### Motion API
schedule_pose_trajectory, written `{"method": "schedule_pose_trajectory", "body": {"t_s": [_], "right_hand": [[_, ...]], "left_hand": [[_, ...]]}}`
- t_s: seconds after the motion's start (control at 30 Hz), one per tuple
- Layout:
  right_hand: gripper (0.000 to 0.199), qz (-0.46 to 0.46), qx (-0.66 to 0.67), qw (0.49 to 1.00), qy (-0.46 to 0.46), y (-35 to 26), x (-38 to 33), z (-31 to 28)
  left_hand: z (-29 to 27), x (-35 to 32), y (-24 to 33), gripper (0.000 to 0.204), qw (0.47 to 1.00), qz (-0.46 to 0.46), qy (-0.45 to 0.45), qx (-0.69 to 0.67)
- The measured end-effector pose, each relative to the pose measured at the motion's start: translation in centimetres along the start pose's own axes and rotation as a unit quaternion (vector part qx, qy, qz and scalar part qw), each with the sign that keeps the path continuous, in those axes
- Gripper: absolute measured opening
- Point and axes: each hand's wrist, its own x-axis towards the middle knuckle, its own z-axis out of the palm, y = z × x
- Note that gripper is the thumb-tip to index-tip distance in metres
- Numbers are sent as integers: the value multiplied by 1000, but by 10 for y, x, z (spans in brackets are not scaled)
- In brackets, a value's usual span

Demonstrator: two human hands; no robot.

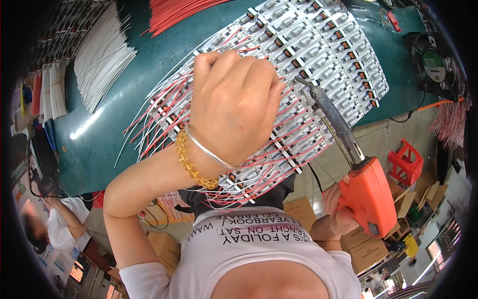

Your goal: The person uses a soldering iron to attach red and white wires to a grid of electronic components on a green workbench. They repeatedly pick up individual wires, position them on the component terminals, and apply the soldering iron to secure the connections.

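My left hand (234, 104), with a bead bracelet and a silver bangle at the wrist, hovers knuckles-up over a white panel of small circuit boards (323, 45). Its fingers curl down onto the panel, and what they pinch is hidden. Red and white wires (159, 114) fan out from the boards under that hand. My right hand (334, 209) grips the handle of an orange soldering gun (368, 192). The gun's long metal barrel reaches up to the boards, and its tip (301, 82) sits just right of my left fingers.
The panel lies on a green table (149, 65). A bundle of cut white wires (102, 55) lies at the left and red wires (172, 12) at the top. A black fan (432, 62) stands at the right. Below are a red stool (406, 162), cardboard boxes (366, 251), and another person (59, 224).
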Motion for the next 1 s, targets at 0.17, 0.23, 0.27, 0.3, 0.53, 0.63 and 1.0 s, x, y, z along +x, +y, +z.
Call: {"method": "schedule_pose_trajectory", "body": {"t_s": [0.17,0.23,0.27,0.3,0.53,0.63,1.0], "right_hand": [[77,-19,-50,998,16,3,-4,2],[77,-14,-43,999,5,2,-3,3],[76,-13,-37,999,2,2,-2,4],[76,-12,-24,1000,2,2,-2,4],[76,3,34,999,1,-15,9,14],[78,15,51,999,0,-14,5,7],[76,32,25,999,-11,-17,-1,5]], "left_hand": [[-2,0,-1,12,1000,3,-3,-3],[-3,0,0,11,1000,3,-4,-4],[-4,0,0,10,1000,0,-13,-6],[-6,1,1,9,1000,-3,-22,-8],[-29,0,-4,5,995,-35,-63,-75],[-24,1,0,5,998,-6,-34,-52],[-3,4,13,13,998,-25,-58,-28]]}}
